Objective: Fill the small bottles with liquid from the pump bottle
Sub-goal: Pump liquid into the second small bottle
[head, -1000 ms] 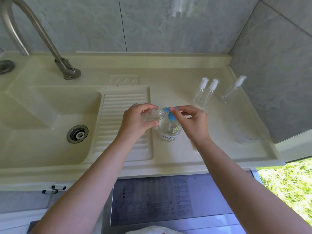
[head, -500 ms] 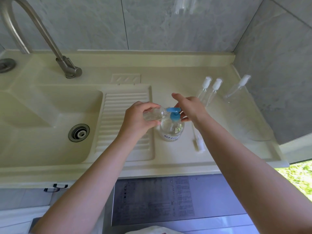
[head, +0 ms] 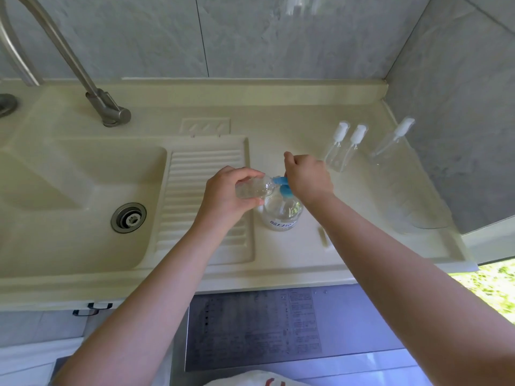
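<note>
Left hand (head: 225,196) holds a small clear bottle (head: 252,188) tilted against the blue pump head (head: 281,184); right hand (head: 308,176) presses it, mid-counter.

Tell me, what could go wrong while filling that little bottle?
The small bottle is tipped sideways in the left hand, its narrow mouth at the blue pump spout. If it slips off, liquid could squirt onto the counter. The right hand pressing down hard might tip the pump bottle. Tilted like that, the small bottle may also dribble out.
</note>
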